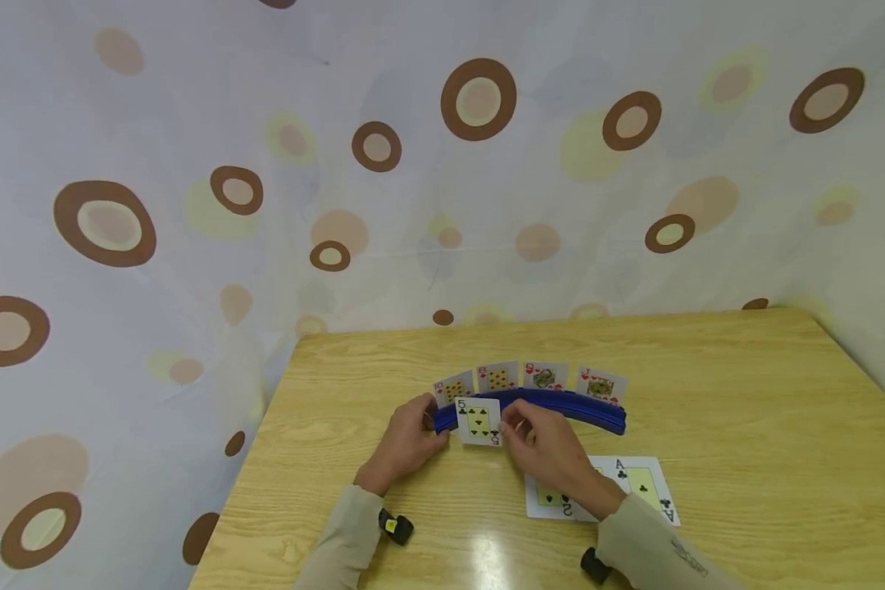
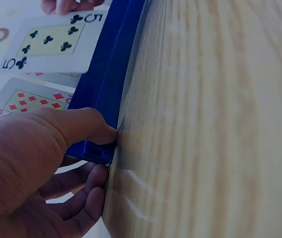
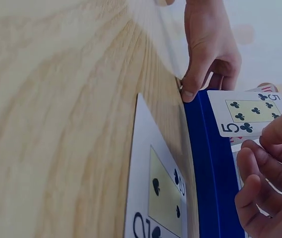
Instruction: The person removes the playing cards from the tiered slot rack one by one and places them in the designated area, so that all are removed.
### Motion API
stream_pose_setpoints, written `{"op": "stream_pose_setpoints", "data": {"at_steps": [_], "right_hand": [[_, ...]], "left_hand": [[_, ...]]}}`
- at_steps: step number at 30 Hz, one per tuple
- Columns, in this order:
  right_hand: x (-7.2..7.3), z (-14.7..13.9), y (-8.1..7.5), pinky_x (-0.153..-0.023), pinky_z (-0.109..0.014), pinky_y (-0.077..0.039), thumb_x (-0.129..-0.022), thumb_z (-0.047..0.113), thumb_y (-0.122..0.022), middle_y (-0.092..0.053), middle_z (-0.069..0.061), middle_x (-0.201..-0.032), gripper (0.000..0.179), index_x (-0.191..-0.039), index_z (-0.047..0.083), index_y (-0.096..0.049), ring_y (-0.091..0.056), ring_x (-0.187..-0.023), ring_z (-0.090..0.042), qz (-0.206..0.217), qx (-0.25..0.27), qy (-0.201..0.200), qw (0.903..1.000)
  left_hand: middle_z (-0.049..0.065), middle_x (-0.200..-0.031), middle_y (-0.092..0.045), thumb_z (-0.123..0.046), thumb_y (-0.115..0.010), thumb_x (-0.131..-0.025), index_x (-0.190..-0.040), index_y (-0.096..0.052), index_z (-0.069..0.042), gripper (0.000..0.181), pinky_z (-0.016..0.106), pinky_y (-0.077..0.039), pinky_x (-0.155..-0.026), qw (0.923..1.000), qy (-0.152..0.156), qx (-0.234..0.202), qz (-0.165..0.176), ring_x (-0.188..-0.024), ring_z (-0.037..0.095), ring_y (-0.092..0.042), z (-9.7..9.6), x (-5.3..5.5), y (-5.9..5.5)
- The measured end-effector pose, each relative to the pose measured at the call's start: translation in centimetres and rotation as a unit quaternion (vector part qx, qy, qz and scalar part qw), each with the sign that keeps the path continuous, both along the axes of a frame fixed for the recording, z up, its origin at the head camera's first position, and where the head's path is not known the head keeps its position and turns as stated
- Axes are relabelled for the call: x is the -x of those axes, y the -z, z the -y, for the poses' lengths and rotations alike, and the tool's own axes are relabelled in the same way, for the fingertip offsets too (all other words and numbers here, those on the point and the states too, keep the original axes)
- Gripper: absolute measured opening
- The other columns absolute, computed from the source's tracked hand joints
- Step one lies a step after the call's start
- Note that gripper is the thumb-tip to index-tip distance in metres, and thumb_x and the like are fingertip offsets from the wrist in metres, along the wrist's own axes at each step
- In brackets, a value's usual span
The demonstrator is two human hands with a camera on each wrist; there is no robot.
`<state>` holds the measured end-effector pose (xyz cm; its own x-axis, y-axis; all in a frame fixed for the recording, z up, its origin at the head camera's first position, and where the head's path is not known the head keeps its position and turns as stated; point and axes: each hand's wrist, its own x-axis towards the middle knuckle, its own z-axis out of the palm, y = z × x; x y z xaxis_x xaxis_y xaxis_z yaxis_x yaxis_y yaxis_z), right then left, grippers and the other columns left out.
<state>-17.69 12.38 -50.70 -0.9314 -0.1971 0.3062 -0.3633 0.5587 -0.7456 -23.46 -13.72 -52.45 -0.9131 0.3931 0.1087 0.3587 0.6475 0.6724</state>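
A curved blue card holder (image 1: 560,401) stands on the table. My left hand (image 1: 407,441) grips its left end, with the thumb (image 2: 93,126) on the near side and the fingers curled behind. My right hand (image 1: 549,447) pinches a five of clubs (image 1: 479,422) by its right edge, in front of the holder's left part. In the left wrist view the five partly covers the cards behind it. Upright in the holder stand a ten of diamonds (image 1: 454,388), another red diamond card (image 1: 497,377), a red queen (image 1: 546,377) and a jack of hearts (image 1: 601,385).
Face up on the wooden table (image 1: 324,410), under my right forearm, lie an ace of clubs (image 1: 643,488) and a black two (image 3: 163,193), partly covered in the head view. A patterned cloth (image 1: 406,205) hangs behind the table and along its left side.
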Motion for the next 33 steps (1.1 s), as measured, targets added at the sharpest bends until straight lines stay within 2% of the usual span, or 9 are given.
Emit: {"op": "stream_pose_setpoints", "data": {"at_steps": [6,10,14,21,27,33], "right_hand": [[-1.2,-0.8,-0.4,-0.070,-0.024,-0.056,-0.103,0.012,-0.074,-0.074,0.006,-0.091,0.005,-0.101,0.016,-0.075,-0.065,-0.079,-0.001,0.030,0.032,-0.007,0.9990],[-1.8,-1.3,-0.4,-0.068,-0.024,-0.056,-0.102,0.011,-0.075,-0.074,0.006,-0.088,0.004,-0.098,0.014,-0.075,-0.064,-0.077,0.000,0.029,0.049,-0.008,0.9983],[-2.3,-2.0,0.0,-0.067,-0.023,-0.055,-0.101,0.011,-0.076,-0.073,0.007,-0.088,0.006,-0.097,0.015,-0.075,-0.063,-0.077,0.001,0.028,0.045,0.002,0.9986],[-3.4,-3.6,0.7,-0.066,-0.023,-0.055,-0.102,0.013,-0.076,-0.073,0.008,-0.086,0.004,-0.098,0.012,-0.076,-0.064,-0.075,0.002,0.024,0.039,0.030,0.9985],[-4.2,-5.1,0.6,-0.066,-0.023,-0.055,-0.100,0.010,-0.078,-0.073,0.008,-0.083,0.003,-0.098,0.012,-0.076,-0.063,-0.075,0.002,0.031,0.034,0.057,0.9973],[-5.0,-6.1,0.5,-0.067,-0.022,-0.053,-0.100,0.011,-0.079,-0.073,0.008,-0.084,0.002,-0.100,0.012,-0.077,-0.062,-0.075,0.002,0.042,0.025,0.091,0.9946]], "left_hand": [[0.010,-0.108,-0.071,-0.009,-0.081,-0.096,-0.116,-0.065,-0.002,0.026,0.027,-0.054,-0.082,1.0000,0.004,-0.004,-0.003,-0.092,0.015,-0.063,0.1,-0.1,0.1],[0.009,-0.109,-0.071,-0.009,-0.080,-0.096,-0.117,-0.066,-0.003,0.026,0.028,-0.055,-0.084,1.0000,0.004,-0.007,-0.001,-0.093,0.014,-0.063,0.2,-0.1,0.1],[0.009,-0.110,-0.071,-0.010,-0.079,-0.097,-0.119,-0.066,-0.003,0.026,0.028,-0.055,-0.084,1.0000,0.003,-0.008,0.003,-0.094,0.014,-0.063,0.2,-0.2,0.0],[0.010,-0.110,-0.072,-0.009,-0.080,-0.097,-0.122,-0.065,-0.001,0.030,0.029,-0.055,-0.083,1.0000,0.002,-0.001,-0.004,-0.093,0.015,-0.063,0.2,-0.2,-0.3],[0.012,-0.109,-0.071,-0.009,-0.080,-0.096,-0.121,-0.065,0.000,0.030,0.029,-0.053,-0.081,1.0000,0.006,0.004,-0.005,-0.091,0.016,-0.062,0.2,-0.2,-0.3],[0.011,-0.111,-0.071,-0.010,-0.079,-0.098,-0.124,-0.065,-0.001,0.031,0.029,-0.053,-0.083,1.0000,0.002,0.000,0.009,-0.092,0.015,-0.062,0.0,-0.2,-0.2]]}}
